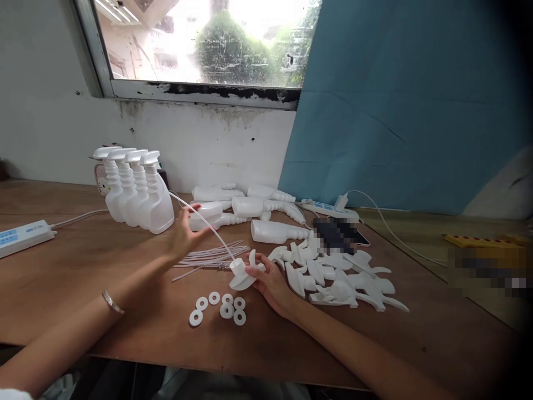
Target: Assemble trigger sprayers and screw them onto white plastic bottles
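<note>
My right hand (pixel 270 280) grips a white trigger spray head (pixel 242 280) above the table, its collar tilted up and to the left. A long thin white dip tube (pixel 208 225) rises from that collar, slanting up and leftward. Beside the tube, my left hand (pixel 186 232) has its thumb and fingers spread; the tube passes by them without a visible grip. Below the spray head lie several white ring washers (pixel 202 303). More dip tubes (pixel 212 255) are bunched on the table behind it. To the right is a heap of loose white spray heads (pixel 333 275).
Several white bottles with spray heads (pixel 139 194) stand in a row at the left. Bare white bottles (pixel 275 231) lie along the back. Power strips (pixel 25 238) sit at far left and back right (pixel 328 209), near a blurred dark device (pixel 339 233). A white cable (pixel 387 222) curves rightward.
</note>
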{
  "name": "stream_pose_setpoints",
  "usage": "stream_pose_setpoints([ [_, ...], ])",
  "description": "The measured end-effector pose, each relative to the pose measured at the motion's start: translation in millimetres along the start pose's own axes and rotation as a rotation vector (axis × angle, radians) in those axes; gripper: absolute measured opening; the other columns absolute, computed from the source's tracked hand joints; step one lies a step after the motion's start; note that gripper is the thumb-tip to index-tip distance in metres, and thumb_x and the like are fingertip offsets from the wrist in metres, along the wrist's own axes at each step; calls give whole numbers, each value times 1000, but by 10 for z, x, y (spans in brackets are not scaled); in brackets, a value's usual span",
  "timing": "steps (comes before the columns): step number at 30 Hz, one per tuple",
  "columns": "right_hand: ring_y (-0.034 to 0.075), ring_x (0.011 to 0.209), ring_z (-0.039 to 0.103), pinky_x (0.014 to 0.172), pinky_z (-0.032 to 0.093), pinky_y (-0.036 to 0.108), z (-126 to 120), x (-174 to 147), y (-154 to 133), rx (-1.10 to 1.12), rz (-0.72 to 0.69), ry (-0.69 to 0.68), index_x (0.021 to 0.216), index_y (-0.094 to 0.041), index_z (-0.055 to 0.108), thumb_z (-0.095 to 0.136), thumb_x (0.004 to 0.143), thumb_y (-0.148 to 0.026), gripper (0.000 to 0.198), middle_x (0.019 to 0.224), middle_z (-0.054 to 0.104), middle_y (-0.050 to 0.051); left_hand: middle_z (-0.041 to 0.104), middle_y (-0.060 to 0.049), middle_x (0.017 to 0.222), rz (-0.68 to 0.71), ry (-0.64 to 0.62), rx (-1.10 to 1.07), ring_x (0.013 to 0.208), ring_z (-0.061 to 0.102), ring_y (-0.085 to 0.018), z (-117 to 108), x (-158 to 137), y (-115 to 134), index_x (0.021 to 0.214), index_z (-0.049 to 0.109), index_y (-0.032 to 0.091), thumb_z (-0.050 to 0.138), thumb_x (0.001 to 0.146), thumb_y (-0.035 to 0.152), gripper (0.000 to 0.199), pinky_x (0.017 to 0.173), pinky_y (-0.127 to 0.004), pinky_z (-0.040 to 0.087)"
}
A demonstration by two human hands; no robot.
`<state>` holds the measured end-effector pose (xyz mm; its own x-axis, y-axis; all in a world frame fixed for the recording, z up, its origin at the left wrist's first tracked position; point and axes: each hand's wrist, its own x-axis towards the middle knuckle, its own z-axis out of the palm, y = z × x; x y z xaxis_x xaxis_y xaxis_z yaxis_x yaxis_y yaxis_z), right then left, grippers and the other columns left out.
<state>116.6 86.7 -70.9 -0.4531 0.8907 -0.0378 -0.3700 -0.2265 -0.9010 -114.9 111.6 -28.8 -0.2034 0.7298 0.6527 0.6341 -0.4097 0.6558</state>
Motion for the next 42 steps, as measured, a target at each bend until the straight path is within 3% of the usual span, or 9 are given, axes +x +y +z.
stream_pose_setpoints([
  [3, 16, 75, 60, 69, 49, 30, 13, -8, -3, 0, 1, -12, 89, -22, 51, 73, 60, -23, 37, 79, 61, -2, 47, -17, 119, -245, 164, 314, 112, 44, -32, -21, 337, -347, 117, 41, 14, 69, 54, 51, 79, 93, -45, 34],
  [7, 14, 76, 60, 70, 49, 30, 25, -21, -20, 7, -1, 6, 88, -22, 51, 74, 58, -23, 38, 81, 61, -2, 44, -24, 122, -462, 42, 449, 116, 41, -38, 59, 543, -566, 124, 33, 9, 67, 50, 60, 96, 94, -49, 32],
  [14, 14, 74, 59, 67, 50, 29, 8, -11, -43, -24, -54, 24, 90, -22, 51, 74, 59, -25, 39, 85, 61, -2, 45, -22, 122, -466, 6, 305, 112, 45, -37, 183, 455, -592, 122, 32, 12, 65, 50, 62, 93, 90, -46, 37],
  [22, 14, 78, 59, 75, 47, 29, -27, -4, -57, -131, -187, 60, 91, -23, 51, 73, 60, -27, 38, 86, 63, -2, 54, -12, 101, -423, 204, 198, 96, 55, -30, 118, 413, -556, 106, 40, 16, 64, 57, 54, 66, 83, -43, 43],
  [27, 14, 75, 59, 70, 47, 27, -69, -7, -206, -261, -343, 103, 93, -23, 51, 71, 63, -30, 37, 88, 63, -1, 46, -10, 110, -194, 405, -148, 73, 59, -17, -127, 305, -338, 102, 39, 19, 68, 57, 36, 56, 67, -34, 51],
  [29, 14, 71, 58, 65, 47, 26, -99, 1, -321, -304, -415, 181, 94, -22, 50, 71, 62, -32, 40, 87, 64, 0, 44, -9, 112, -152, 461, -321, 78, 58, -16, -287, 275, -238, 101, 38, 20, 65, 58, 31, 52, 66, -31, 52],
  [34, 13, 67, 57, 59, 46, 25, -173, 45, -555, -336, -574, 443, 91, -22, 48, 71, 61, -34, 40, 88, 62, 0, 49, -7, 104, -350, 578, -886, 82, 60, -21, -662, 301, -87, 95, 38, 20, 47, 60, 38, 40, 64, -38, 55],
  [37, 14, 69, 58, 60, 46, 26, -201, 68, -549, -366, -587, 489, 91, -22, 47, 71, 61, -34, 40, 86, 62, 1, 51, -7, 107, -343, 645, -997, 88, 59, -22, -799, 300, -116, 98, 42, 20, 43, 62, 45, 44, 67, -37, 56],
  [42, 16, 74, 59, 60, 47, 27, -223, 84, -421, -401, -545, 417, 92, -23, 45, 72, 62, -32, 41, 89, 59, 1, 52, -7, 112, -267, 666, -985, 93, 57, -21, -895, 228, -289, 104, 45, 20, 40, 61, 53, 55, 67, -32, 55],
])
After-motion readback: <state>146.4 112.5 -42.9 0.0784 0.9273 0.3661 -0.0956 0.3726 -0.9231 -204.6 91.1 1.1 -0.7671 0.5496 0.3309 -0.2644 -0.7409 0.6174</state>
